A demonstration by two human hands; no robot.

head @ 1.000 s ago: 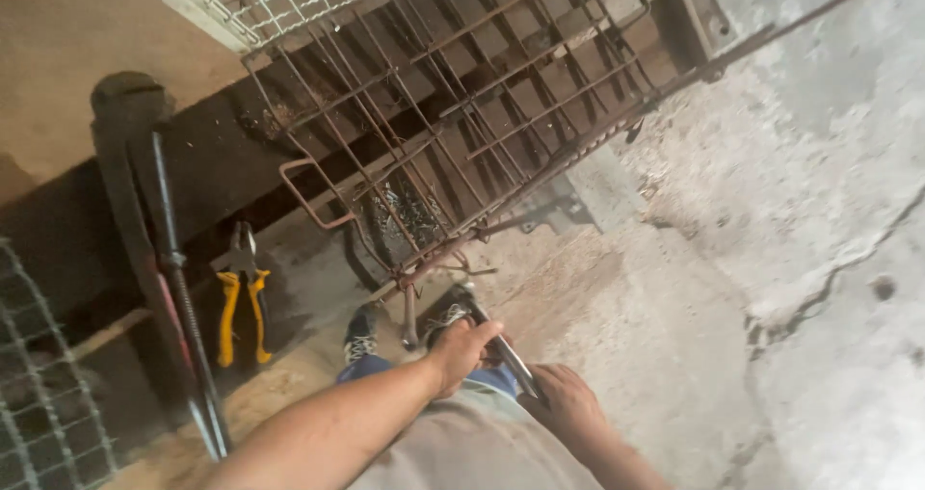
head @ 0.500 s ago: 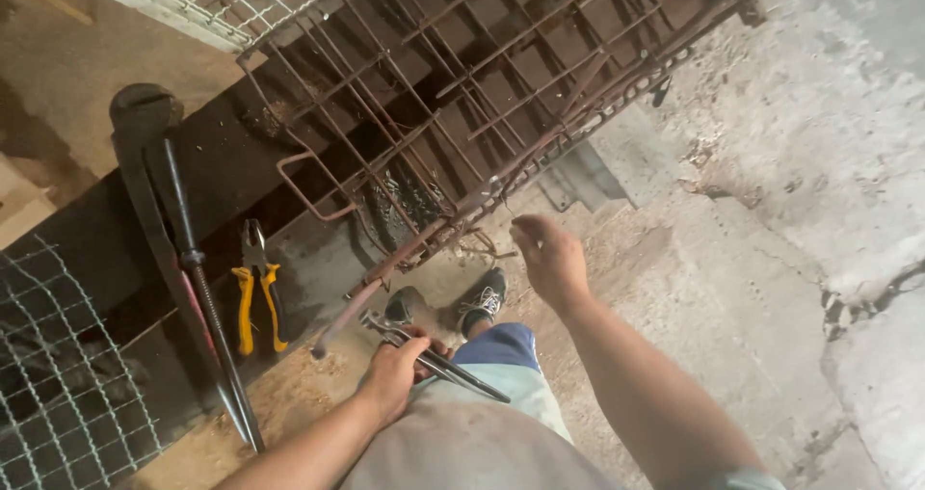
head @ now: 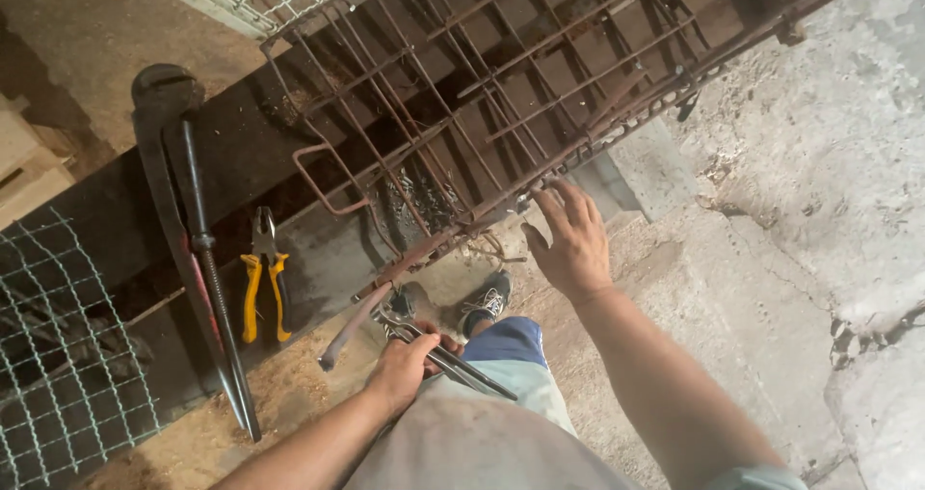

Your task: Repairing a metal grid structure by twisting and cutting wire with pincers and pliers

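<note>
Compared to half a second back, the right hand [head: 568, 244] has come in closer to the rusty welded rebar cage [head: 501, 95], and now its spread fingers sit right at the cage's lower edge bar; can't tell for sure if they're actually touching. The left hand [head: 405, 365] hasn't really moved. It's wrapped tight around the grey metal pincers [head: 438, 350], whose handles stick out over the person's light trouser leg. The pincer head sits just beside a loose rusty bar end at the cage's bottom corner.

Off to the left, yellow-handled pliers [head: 264, 278] lie on the dusty concrete floor [head: 771, 288], next to a big dark pipe wrench [head: 188, 230]. Green wire mesh [head: 67, 355] is in the lower left corner.
</note>
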